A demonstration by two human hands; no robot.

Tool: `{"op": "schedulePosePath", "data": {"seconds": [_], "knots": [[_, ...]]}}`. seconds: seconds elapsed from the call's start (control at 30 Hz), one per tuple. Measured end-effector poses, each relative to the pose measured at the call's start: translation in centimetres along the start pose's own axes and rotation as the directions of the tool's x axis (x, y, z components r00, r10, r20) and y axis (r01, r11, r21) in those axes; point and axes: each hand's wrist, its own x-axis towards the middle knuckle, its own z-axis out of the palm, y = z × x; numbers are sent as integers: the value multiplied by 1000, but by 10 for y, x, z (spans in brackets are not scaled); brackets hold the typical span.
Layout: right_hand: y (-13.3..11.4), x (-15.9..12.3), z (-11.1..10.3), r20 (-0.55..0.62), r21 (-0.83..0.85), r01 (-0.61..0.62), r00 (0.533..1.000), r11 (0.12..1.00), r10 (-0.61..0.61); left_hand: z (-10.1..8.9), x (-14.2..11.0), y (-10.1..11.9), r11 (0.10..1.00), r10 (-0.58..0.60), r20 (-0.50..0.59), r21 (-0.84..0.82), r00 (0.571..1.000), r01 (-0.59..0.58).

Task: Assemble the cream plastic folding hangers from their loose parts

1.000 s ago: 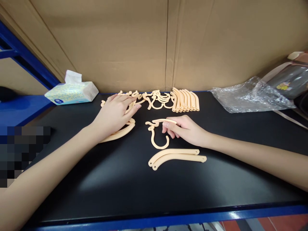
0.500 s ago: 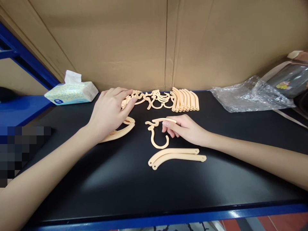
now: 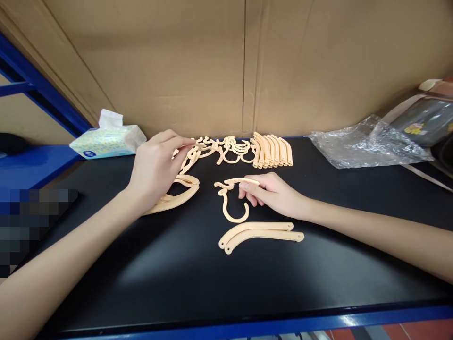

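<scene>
My left hand (image 3: 155, 165) is closed in a pinch beside the pile of small peach plastic pieces (image 3: 191, 158) at the back; what its fingertips hold, if anything, I cannot make out. Under its wrist lie curved peach hanger parts (image 3: 180, 200), partly hidden. Near the middle, my right hand (image 3: 267, 189) is closed on a slim curved peach hanger piece (image 3: 240, 180). A hanger hook (image 3: 226, 212) sits just left of those fingers, close to that piece; whether they are joined is unclear. Two curved hanger arms (image 3: 260, 231) lie side by side nearer me.
More hooks (image 3: 231, 156) and a row of hanger arms (image 3: 272, 148) lie along the cardboard wall (image 3: 198, 71). A tissue pack (image 3: 109, 141) stands back left. Clear plastic wrapping (image 3: 364, 144) and a bag (image 3: 417, 123) are at the right. The black table (image 3: 212, 288) has a blue edge.
My left hand has drawn its fingers into a pinch and shifted slightly left, uncovering more of the small pieces. The right hand keeps its hold, and the view has tilted slightly.
</scene>
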Motion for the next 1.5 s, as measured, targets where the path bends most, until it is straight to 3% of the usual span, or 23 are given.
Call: {"op": "schedulePosePath", "data": {"seconds": [0.1, 0.2, 0.3, 0.43, 0.63, 0.83, 0.9, 1.03, 1.13, 1.4, 1.5], "knots": [[1, 0, 0, -27, -41, -39, 999, 998, 38, -4, 3, 4, 999, 44, -83, -21, 996, -46], [4, 2, 0, -147, -130, -100, 986, 986, 80, -5, 4, 10, 991, 133, -170, -2, 976, -136], [7, 4, -2, -256, -187, -140, 963, 972, 89, -7, 3, 18, 969, 242, -244, 13, 939, -246], [8, 6, -3, -309, -223, -137, 949, 965, 63, -8, -1, 30, 917, 389, -311, 46, 867, -395], [11, 7, -3, -347, -207, -112, 937, 972, 34, -11, -7, 43, 814, 566, -305, 58, 766, -578], [11, 6, -4, -341, -230, -33, 939, 973, -48, -14, -12, 44, 813, 574, -192, 21, 796, -582], [8, 6, -2, -336, -148, -7, 941, 989, -44, -12, -13, 43, 821, 554, -179, -44, 813, -569], [-1, 1, 1, -258, 175, 55, 966, 983, -8, -6, -15, 42, 820, 554, -113, -96, 825, -564], [-5, -2, 2, -203, 254, 83, 979, 964, -31, -4, -15, 43, 815, 570, -68, -84, 819, -574], [-4, 1, -5, -120, 343, -12, 991, 939, 57, -7, -10, 45, 790, 611, 53, 13, 790, -613], [-5, 3, -2, -69, 310, -32, 996, 950, 56, -6, -9, 45, 803, 594, 77, -2, 801, -596]]}}
